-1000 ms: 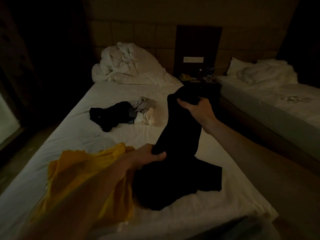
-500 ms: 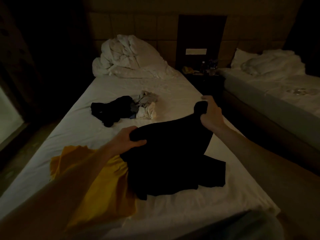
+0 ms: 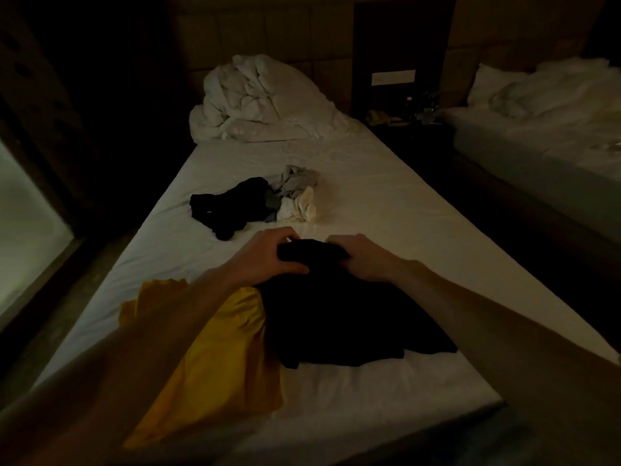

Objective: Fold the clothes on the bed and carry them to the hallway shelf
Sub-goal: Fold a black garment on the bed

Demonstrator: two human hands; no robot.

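Two garments (image 3: 342, 317) (image 3: 215, 351) side by side at the bed's (image 3: 386, 203) near end — clothes pile (image 3: 262, 203) mid-bed, duvet (image 3: 262, 102) behind.

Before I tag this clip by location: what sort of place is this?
Probably a hotel twin room: two white-sheeted beds, the near bed and a second bed, flank a nightstand against a padded wall panel.

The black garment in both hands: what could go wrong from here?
1. The black garment overlaps the yellow garment, so a further fold may drag or catch it.
2. The left hand and right hand grip only the far edge, so the fold may end uneven.
3. The dim room may hide creases.
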